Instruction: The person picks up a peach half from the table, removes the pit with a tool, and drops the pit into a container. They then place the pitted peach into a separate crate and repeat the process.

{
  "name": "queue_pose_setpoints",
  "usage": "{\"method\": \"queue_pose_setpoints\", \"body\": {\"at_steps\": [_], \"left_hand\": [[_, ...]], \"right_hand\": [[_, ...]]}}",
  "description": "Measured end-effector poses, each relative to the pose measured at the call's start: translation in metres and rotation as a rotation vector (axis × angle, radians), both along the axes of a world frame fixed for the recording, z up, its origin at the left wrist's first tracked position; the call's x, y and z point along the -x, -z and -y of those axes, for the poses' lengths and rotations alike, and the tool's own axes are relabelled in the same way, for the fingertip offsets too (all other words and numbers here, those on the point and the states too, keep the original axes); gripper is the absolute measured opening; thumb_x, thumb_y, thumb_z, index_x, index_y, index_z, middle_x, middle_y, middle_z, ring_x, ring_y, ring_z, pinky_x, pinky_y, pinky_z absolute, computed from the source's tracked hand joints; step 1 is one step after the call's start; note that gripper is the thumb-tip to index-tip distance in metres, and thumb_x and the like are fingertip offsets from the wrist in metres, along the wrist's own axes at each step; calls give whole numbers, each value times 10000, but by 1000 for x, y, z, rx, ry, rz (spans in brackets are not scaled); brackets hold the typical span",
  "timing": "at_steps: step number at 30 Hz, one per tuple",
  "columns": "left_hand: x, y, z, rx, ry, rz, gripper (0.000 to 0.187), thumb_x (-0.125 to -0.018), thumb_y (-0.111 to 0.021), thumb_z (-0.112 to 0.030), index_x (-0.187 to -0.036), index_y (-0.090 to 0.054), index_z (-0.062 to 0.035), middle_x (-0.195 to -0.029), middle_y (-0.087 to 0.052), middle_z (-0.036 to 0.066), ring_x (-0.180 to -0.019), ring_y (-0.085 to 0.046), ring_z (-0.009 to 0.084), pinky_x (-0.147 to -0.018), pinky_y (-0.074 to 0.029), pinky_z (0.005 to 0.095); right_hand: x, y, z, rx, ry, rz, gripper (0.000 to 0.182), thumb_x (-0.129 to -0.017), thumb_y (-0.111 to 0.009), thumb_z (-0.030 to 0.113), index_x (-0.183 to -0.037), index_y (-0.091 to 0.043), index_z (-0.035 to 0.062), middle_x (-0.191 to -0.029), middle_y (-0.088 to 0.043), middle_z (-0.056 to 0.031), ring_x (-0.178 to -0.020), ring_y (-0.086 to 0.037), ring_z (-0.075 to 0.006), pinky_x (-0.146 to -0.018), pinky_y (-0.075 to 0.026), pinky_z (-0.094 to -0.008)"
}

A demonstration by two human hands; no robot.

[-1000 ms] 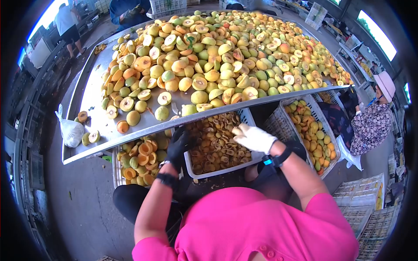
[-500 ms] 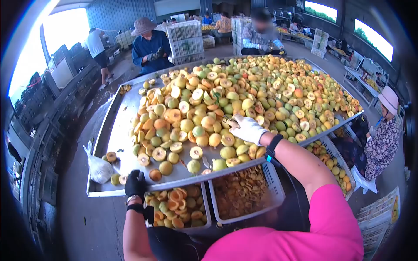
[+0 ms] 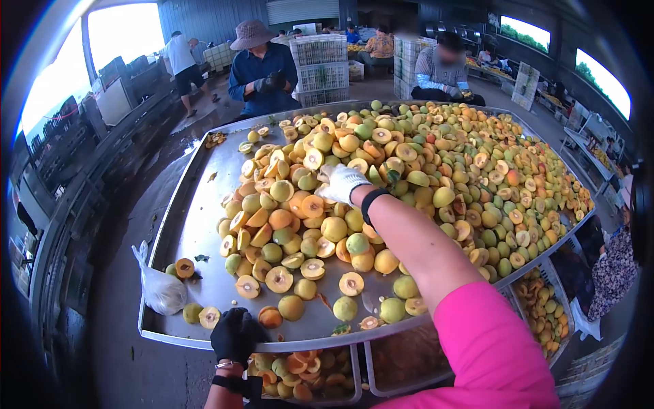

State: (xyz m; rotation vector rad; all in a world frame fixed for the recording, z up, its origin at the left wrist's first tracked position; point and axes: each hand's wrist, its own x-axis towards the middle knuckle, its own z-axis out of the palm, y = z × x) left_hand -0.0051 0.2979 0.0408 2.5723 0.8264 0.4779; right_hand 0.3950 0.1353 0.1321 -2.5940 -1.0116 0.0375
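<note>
Halved and whole yellow-green fruits [image 3: 334, 228] are heaped on a metal table [image 3: 197, 225]. My right hand [image 3: 338, 184], in a white glove, reaches into the middle of the heap; its fingers are bent among the fruits, and whether they hold one is hidden. At the table's near edge is my left hand [image 3: 236, 334], in a black glove, close to a cut orange fruit [image 3: 270, 317]. Its fingers are too dark to make out. A tied plastic bag [image 3: 163, 292] lies at the near left corner of the table.
Below the near edge stand a crate of fruit halves [image 3: 300, 373], a second crate [image 3: 409, 358] and a third crate [image 3: 545, 307] at right. Two people [image 3: 262, 78] [image 3: 446, 71] sit across the table, another person [image 3: 616, 266] at right. Stacked crates [image 3: 320, 68] stand behind.
My right hand has moved further forward and left into the heap. The view has shifted, showing less of the crates below. A background person at left has changed stride.
</note>
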Motion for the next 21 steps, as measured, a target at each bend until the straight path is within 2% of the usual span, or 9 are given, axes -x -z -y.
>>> {"method": "queue_pose_setpoints", "body": {"at_steps": [2, 4, 6, 10, 12, 13, 14, 19, 21], "left_hand": [[-1, 1, -1, 23, -9, 26, 231, -906, -624, -299, -986, -715, -102, -949, -705, 116, -873, -681, 351, -765, -536, 439], [0, 2, 0, 0, 8, 27, 227, -905, -625, -297, -980, -714, -103, -944, -703, 117, -867, -681, 351, -756, -535, 442], [0, 2, 0, 6, 11, 32, 229, -905, -624, -302, -977, -714, -104, -941, -703, 118, -861, -681, 352, -749, -534, 444], [1, 2, 1, 10, 5, 40, 243, -907, -621, -321, -981, -713, -109, -935, -703, 114, -848, -682, 351, -739, -535, 445], [1, 1, 3, 26, 17, 53, 248, -909, -618, -331, -979, -714, -114, -928, -703, 112, -842, -683, 350, -735, -535, 445], [1, -1, 2, 31, 21, 57, 250, -909, -617, -336, -978, -714, -116, -925, -703, 111, -839, -683, 349, -733, -535, 445], [2, -4, 3, 31, 16, 53, 252, -918, -607, -332, -975, -712, -110, -918, -702, 116, -839, -681, 350, -733, -532, 443], [2, -10, 7, 39, 8, 44, 265, -930, -598, -332, -979, -710, -98, -922, -701, 129, -843, -676, 355, -734, -525, 438], [3, -14, 9, 46, -7, 16, 262, -930, -598, -331, -978, -710, -98, -922, -701, 131, -843, -674, 358, -735, -525, 440]], "right_hand": [[2, 7, -8, 100, 37, -17, 690, -832, -652, 540, -1310, -575, 49, -1347, -523, -246, -1145, -621, -371, -978, -509, -425], [15, -1, 0, 332, -72, 29, 661, -822, -668, 547, -1323, -560, 129, -1415, -516, -208, -1195, -602, -368, -994, -501, -455], [36, -2, 13, 339, -147, -9, 598, -817, -679, 537, -1242, -591, 125, -1220, -616, -210, -1090, -647, -380, -940, -525, -464], [72, 24, 44, 275, -177, 89, 494, -896, -602, 499, -1218, -603, 123, -1182, -614, -185, -1068, -652, -378, -904, -532, -473], [87, 20, 57, 292, -330, 70, 495, -901, -582, 512, -1227, -612, 141, -1148, -647, -189, -1046, -658, -377, -896, -530, -473], [107, -2, 59, 444, -284, -83, 494, -903, -565, 529, -1225, -622, 159, -1093, -682, -204, -1018, -666, -377, -886, -528, -476], [107, 3, 65, 362, -406, -120, 494, -901, -563, 529, -1208, -618, 146, -1053, -700, -214, -993, -671, -385, -871, -527, -484], [92, 13, 17, 95, -179, 87, 506, -881, -639, 470, -1202, -594, 81, -1101, -684, -205, -1023, -663, -395, -882, -528, -478], [77, 22, -17, 200, -113, 123, 572, -850, -679, 485, -1262, -579, 102, -1209, -649, -195, -1071, -667, -357, -890, -544, -462]]}}
